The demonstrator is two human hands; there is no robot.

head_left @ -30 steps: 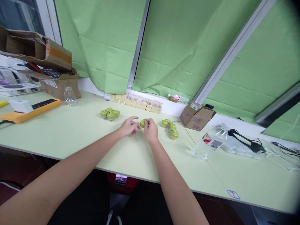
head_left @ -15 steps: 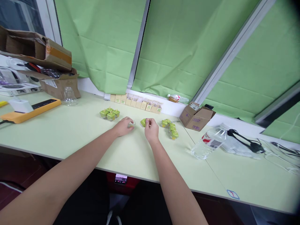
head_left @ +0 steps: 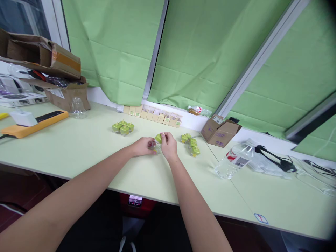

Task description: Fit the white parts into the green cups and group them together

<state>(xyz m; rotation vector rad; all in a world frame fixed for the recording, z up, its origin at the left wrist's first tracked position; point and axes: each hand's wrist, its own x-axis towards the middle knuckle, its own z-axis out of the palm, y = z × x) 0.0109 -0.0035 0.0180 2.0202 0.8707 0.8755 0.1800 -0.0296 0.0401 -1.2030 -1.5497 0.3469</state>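
Observation:
My right hand pinches a small green piece just above the pale green table. My left hand is closed on a small clear cup-like part right below that green piece; the two hands touch. A cluster of green pieces lies to the left, beyond my left hand. Another group of green pieces lies to the right of my right hand.
A row of small tan boxes stands along the back wall. An open cardboard box, a lying plastic bottle, clear bags with a black cable, an orange device, a glass dome and stacked cartons surround the work spot.
My left hand went down to the table left of the green piece, closed on a small clear part, and has now brought it under the green piece in my right hand.

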